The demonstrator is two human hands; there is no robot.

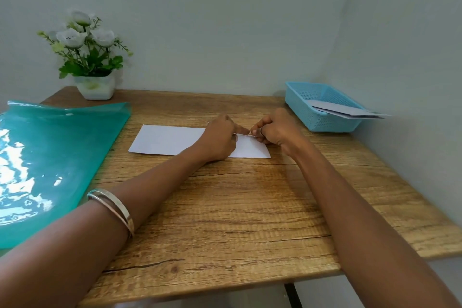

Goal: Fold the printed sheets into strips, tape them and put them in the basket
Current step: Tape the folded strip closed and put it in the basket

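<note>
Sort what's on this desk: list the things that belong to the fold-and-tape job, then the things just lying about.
Belongs to the job:
white sheet under both hands
left hand
right hand
blue basket
folded strips already in it

Just lying about:
green plastic folder
potted white flowers

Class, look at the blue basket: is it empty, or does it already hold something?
Not empty. The blue basket already holds folded paper strips, whose ends stick out over its right rim.
</note>
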